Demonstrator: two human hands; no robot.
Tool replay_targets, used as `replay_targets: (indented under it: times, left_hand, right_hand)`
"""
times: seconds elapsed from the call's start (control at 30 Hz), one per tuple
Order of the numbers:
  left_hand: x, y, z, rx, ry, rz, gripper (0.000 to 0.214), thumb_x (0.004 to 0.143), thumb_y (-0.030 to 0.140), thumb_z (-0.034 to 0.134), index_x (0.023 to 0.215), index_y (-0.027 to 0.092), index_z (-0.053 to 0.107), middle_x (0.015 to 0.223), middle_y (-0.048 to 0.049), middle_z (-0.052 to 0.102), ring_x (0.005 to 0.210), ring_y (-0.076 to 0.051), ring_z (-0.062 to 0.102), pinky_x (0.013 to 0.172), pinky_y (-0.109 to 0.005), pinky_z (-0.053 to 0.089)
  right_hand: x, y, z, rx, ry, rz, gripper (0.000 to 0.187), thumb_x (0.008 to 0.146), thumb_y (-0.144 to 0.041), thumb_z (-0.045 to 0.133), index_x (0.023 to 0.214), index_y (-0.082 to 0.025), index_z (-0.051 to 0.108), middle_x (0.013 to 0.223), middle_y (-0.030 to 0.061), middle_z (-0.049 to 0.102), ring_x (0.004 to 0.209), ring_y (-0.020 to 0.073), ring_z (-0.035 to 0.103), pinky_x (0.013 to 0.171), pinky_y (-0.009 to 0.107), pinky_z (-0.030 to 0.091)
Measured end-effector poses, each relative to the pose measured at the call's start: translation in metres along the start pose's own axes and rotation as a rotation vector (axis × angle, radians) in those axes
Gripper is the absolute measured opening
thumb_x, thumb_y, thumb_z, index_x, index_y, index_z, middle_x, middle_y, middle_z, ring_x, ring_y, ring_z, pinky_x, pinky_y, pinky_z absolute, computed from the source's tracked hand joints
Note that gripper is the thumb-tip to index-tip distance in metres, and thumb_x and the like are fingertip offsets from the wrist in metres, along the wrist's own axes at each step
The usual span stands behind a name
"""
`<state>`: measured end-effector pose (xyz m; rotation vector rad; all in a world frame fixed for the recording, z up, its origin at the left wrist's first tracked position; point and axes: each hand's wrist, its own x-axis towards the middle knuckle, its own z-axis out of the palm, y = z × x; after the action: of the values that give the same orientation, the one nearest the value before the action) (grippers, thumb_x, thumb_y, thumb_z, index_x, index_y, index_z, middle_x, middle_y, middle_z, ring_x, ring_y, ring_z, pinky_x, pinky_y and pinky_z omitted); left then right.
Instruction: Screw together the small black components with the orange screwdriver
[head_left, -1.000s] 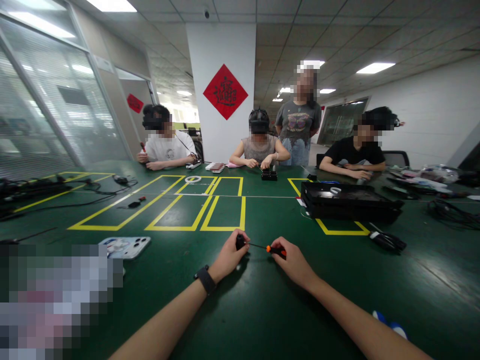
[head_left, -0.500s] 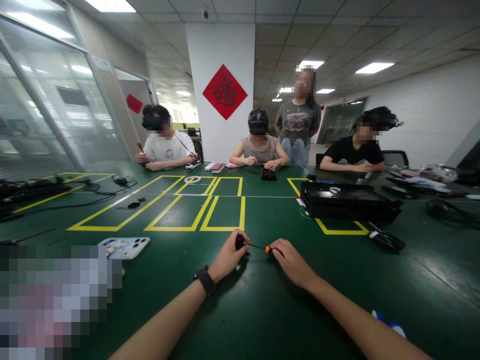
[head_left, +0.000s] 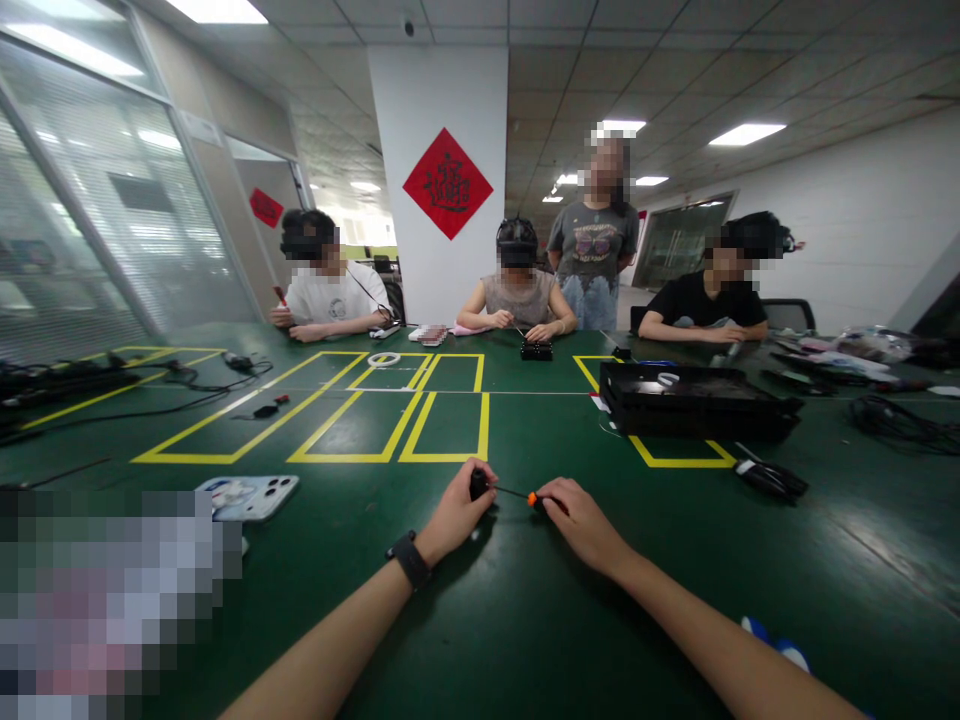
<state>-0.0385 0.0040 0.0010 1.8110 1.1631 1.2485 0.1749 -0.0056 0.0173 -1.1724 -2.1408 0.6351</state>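
Observation:
Above the green table [head_left: 517, 600], my left hand [head_left: 459, 512] is closed around a small black part [head_left: 478, 484] that looks rounded; its kind is too small to tell. My right hand [head_left: 579, 520] grips the handle of a screwdriver [head_left: 533, 498] with an orange collar. The thin dark shaft runs leftward from the collar to the black part. Whether its tip touches the part or sits inside it, I cannot tell, as my left fingers cover that spot. A dark watch band circles my left wrist.
A phone [head_left: 259, 497] lies to the left. Ahead on the right stand a long black metal case [head_left: 697, 410] and a coiled black cable [head_left: 772, 480]. Yellow tape [head_left: 345, 458] marks the tabletop, with a white tape roll [head_left: 385, 359] farther off. Several people sit or stand across the table.
Both hands stay nearly in place, still holding the screwdriver and the black part. The view has shifted very slightly.

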Motion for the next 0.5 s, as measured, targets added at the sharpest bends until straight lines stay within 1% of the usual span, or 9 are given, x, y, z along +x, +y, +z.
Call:
replay_targets:
  times: [0.1,0.2,0.3,0.4,0.5]
  left_hand:
    - [0.0001,-0.0009,0.0002,0.008,0.002,-0.005,0.016,0.074,0.010,0.050,0.087,0.018,0.049,0.087,-0.0010,0.054,0.083,-0.014,0.051,0.080,-0.029,0.040]
    - [0.0003,-0.0012,-0.0001,0.011,-0.005,-0.008,0.016,0.074,0.010,0.050,0.087,0.018,0.048,0.087,-0.0009,0.055,0.084,-0.014,0.052,0.080,-0.029,0.040]
    - [0.0006,-0.0013,-0.0003,0.008,-0.003,-0.009,0.016,0.073,0.010,0.050,0.087,0.018,0.048,0.087,-0.0009,0.055,0.084,-0.014,0.052,0.080,-0.028,0.040]
    - [0.0007,-0.0018,-0.0001,-0.001,0.004,-0.009,0.016,0.073,0.010,0.050,0.087,0.018,0.049,0.086,-0.0008,0.055,0.083,-0.014,0.052,0.079,-0.028,0.040]
    - [0.0006,-0.0027,0.0003,-0.010,0.006,-0.024,0.016,0.073,0.010,0.051,0.087,0.018,0.049,0.086,-0.0009,0.055,0.083,-0.014,0.052,0.079,-0.028,0.041]
  right_hand:
    - [-0.0003,0.0001,0.0007,0.018,0.023,0.022,0.017,0.082,-0.021,0.047,0.095,-0.020,0.057,0.095,0.0041,0.057,0.092,0.0174,0.051,0.084,0.032,0.040]
    - [-0.0006,0.0010,0.0021,0.031,0.033,0.049,0.020,0.079,-0.024,0.052,0.099,-0.020,0.055,0.097,0.0038,0.056,0.091,0.0172,0.051,0.082,0.031,0.041]
    - [0.0003,0.0027,0.0026,0.022,0.024,0.022,0.020,0.085,-0.025,0.044,0.098,-0.019,0.057,0.098,0.0052,0.056,0.095,0.0172,0.050,0.086,0.032,0.039]
    - [0.0015,0.0033,0.0018,0.009,0.015,-0.016,0.028,0.089,-0.024,0.033,0.092,-0.018,0.061,0.094,0.0057,0.057,0.094,0.0172,0.050,0.088,0.032,0.037]
    - [0.0010,0.0018,0.0008,0.017,0.020,-0.004,0.021,0.086,-0.024,0.041,0.093,-0.019,0.060,0.094,0.0048,0.057,0.092,0.0174,0.051,0.085,0.032,0.039]
